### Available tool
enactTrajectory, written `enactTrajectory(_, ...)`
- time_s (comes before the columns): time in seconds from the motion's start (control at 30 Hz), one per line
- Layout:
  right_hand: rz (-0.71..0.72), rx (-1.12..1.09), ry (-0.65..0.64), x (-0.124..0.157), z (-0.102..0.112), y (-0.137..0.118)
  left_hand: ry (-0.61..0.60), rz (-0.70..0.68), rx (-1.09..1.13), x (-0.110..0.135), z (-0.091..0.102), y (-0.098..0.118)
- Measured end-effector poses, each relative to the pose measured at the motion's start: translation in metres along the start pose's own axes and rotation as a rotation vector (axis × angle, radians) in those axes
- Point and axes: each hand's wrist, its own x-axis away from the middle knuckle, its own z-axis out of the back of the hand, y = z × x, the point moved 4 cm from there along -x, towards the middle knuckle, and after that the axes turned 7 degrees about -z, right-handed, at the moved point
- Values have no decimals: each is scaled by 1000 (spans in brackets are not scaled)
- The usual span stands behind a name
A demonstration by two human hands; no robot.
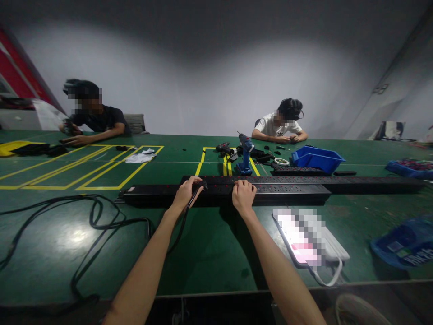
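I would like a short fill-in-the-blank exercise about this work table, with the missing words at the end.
1. The plug of the black cable is held in the ____ hand.
2. The upright drill is mainly ____ in colour.
3. The lines marked on the green table are ____.

Missing words: left; blue; yellow.

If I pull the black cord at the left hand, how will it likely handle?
The cord is probably flexible yet springy: it drops below the left hand in a smooth curve. The plug at its end looks thick, so that end may swing down if released. Pulling might meet drag; the left arm hides where the cord leads.
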Motion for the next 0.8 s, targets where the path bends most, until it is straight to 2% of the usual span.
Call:
enactTrajectory(0.2, 0, -6, 6, 0, 1, -1, -30, -96, -43, -1, -2, 9)
enactTrajectory(0.47, 2, -22, 6, 0, 0, -1, -94, -93, -84, 1, -7, 9)
enactTrajectory(0.8, 2, -1, -2, 0, -1, 0, -72, -137, -116, -1, -7, 14)
